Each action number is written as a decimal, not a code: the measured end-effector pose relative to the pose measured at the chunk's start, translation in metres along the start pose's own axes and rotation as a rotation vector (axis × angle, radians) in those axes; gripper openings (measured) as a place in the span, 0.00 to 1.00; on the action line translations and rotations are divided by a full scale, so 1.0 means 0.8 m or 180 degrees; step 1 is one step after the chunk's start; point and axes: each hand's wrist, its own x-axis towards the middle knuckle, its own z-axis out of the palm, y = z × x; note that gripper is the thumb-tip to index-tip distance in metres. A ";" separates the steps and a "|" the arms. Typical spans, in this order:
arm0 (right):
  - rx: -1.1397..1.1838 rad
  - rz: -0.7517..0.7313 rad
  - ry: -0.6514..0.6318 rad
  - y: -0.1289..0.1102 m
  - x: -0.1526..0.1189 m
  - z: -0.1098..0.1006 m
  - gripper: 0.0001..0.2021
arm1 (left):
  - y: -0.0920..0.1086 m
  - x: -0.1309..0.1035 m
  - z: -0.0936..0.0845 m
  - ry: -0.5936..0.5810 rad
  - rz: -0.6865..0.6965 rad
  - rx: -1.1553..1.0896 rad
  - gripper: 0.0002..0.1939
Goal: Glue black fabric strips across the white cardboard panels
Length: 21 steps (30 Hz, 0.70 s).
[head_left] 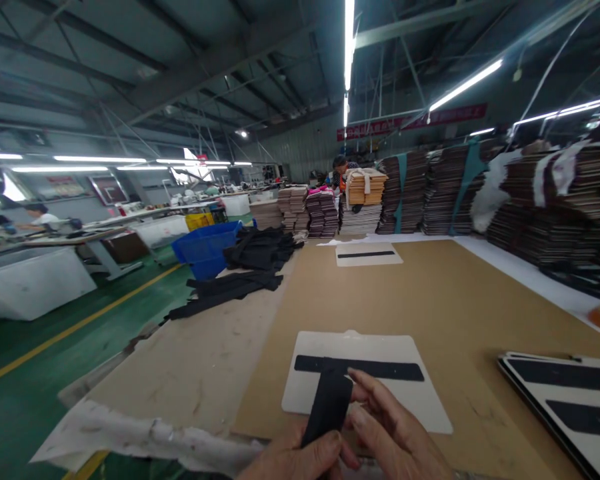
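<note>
My left hand (300, 459) is closed on a black fabric strip (329, 403), its thumb pressed over the lower end. The strip stands up and bends over at the top. My right hand (393, 430) has its fingers curled at the strip's right edge, with the index fingertip by the upper end. Just beyond both hands, a white rounded panel (350, 344) lies flat on the brown board (380, 293). Across that panel runs another black strip (390, 370), partly covered by the held one.
A second white panel (347, 260) with a black band lies farther back. Stacked panels with black bands (570, 393) sit at right. Black strips (240, 283) are heaped at left beside a blue bin (205, 247). Tall material stacks (405, 193) line the back; a person (341, 170) is behind them.
</note>
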 end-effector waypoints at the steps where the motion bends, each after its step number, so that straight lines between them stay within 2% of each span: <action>1: 0.0100 0.0004 -0.0071 0.003 0.003 0.002 0.33 | 0.003 -0.001 0.003 0.0020 0.0066 -0.0009 0.29; 4: -0.0066 -0.0041 -0.0069 0.004 0.000 0.005 0.31 | 0.008 -0.002 0.011 0.0020 0.0204 -0.0104 0.29; 6: -0.0390 -0.0080 0.0022 0.000 -0.008 0.004 0.29 | 0.001 0.003 0.015 0.0002 0.0220 -0.0125 0.31; 8: -0.0709 -0.0176 0.0332 0.000 -0.016 0.003 0.28 | -0.012 0.011 0.018 0.0081 0.0270 -0.0112 0.32; 10: -0.0972 -0.0356 0.0845 0.005 -0.020 0.002 0.27 | -0.026 0.020 0.021 0.0196 0.0339 -0.0068 0.32; 12: -0.1085 -0.0557 0.1009 0.013 -0.020 0.001 0.24 | -0.035 0.024 0.022 0.0223 0.0399 0.0036 0.32; 14: -0.0831 -0.0588 0.0926 0.021 -0.016 0.002 0.19 | -0.036 0.026 0.024 0.0164 0.0419 0.0159 0.32; 16: -0.0195 -0.0391 0.1130 0.024 -0.012 0.008 0.18 | -0.030 0.023 0.026 0.0150 0.0399 0.0186 0.33; 19: 0.0598 -0.0028 0.1640 0.021 -0.008 0.018 0.26 | -0.013 0.015 0.031 0.0087 0.0436 0.0229 0.33; 21: 0.0628 0.0102 0.1541 0.018 -0.007 0.021 0.29 | -0.004 0.010 0.034 0.0042 0.0509 0.0226 0.32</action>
